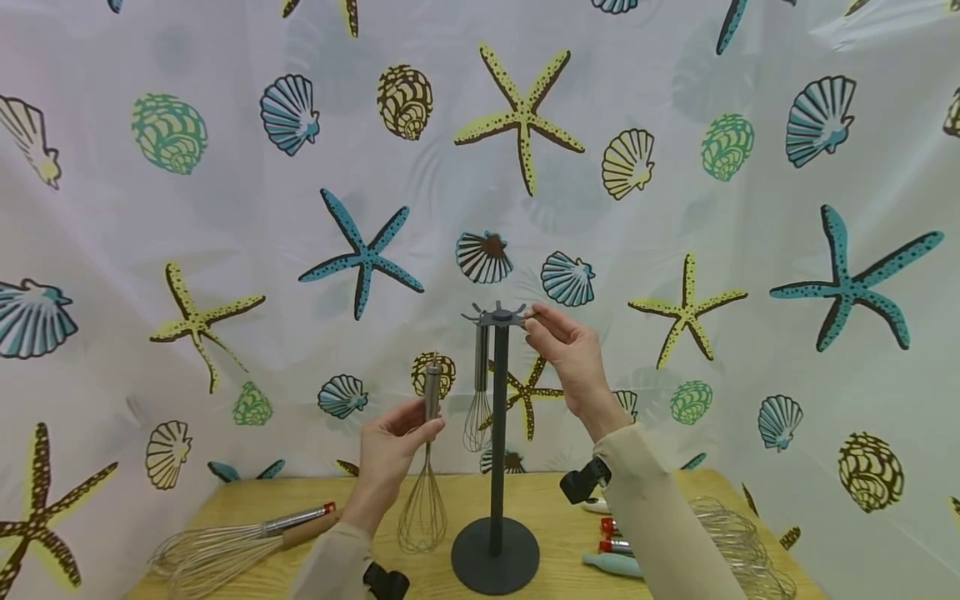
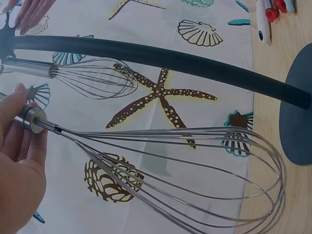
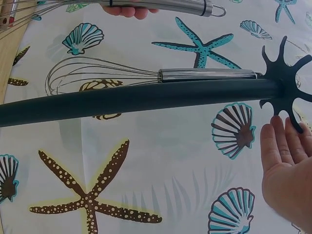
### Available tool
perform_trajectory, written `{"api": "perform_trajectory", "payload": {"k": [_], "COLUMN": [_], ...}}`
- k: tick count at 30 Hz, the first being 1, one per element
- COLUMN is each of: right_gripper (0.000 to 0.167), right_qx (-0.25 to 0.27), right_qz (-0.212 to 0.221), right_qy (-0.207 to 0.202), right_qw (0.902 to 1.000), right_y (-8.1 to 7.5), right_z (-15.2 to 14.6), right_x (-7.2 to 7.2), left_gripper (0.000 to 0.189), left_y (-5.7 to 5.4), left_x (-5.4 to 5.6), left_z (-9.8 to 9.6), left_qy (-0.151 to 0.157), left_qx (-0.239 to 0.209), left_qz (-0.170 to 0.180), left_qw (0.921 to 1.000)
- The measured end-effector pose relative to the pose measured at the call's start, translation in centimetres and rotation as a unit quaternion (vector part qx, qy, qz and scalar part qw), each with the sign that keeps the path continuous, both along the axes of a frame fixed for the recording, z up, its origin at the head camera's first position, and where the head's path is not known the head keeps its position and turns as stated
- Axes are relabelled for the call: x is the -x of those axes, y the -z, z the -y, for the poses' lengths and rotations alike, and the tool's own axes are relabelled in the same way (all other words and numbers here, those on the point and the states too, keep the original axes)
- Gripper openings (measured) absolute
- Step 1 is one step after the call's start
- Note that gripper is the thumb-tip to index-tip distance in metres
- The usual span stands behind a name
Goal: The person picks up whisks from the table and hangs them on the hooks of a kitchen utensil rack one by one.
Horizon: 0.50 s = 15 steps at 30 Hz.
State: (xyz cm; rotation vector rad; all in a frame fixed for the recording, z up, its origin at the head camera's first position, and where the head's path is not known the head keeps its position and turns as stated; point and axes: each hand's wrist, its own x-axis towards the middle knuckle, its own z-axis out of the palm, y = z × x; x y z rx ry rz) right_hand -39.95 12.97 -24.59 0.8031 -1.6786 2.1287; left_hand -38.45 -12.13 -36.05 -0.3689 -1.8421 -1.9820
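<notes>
The left grip is clamped on the handle of a whisk, likely light, slick and springy-wired, best held there, while the right grip pinches a stand

Head view faces forward; closer wrist views share the stand

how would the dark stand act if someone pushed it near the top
The stand might tip before sliding, being tall and slender. Its wide round base should resist a light nudge, though. The hanging whisk would probably swing, since it dangles from one end.
</notes>
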Motion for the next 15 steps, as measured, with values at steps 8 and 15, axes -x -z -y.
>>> {"api": "perform_trajectory", "payload": {"k": [8, 15], "right_gripper": [0.043, 0.042], "right_qx": [0.006, 0.010], "right_qz": [0.030, 0.036], "right_qy": [0.005, 0.003], "right_qw": [0.9995, 0.9993], "right_y": [-0.2, -0.3], "right_z": [0.1, 0.2], "right_x": [0.1, -0.1], "left_gripper": [0.045, 0.044], "left_y": [-1.1, -1.6], "left_x": [0.2, 0.2], "left_z": [-0.6, -1.0], "left_qy": [-0.013, -0.021], "left_qx": [-0.006, -0.013], "left_qz": [0.011, 0.007], "left_qw": [0.9998, 0.9997]}}
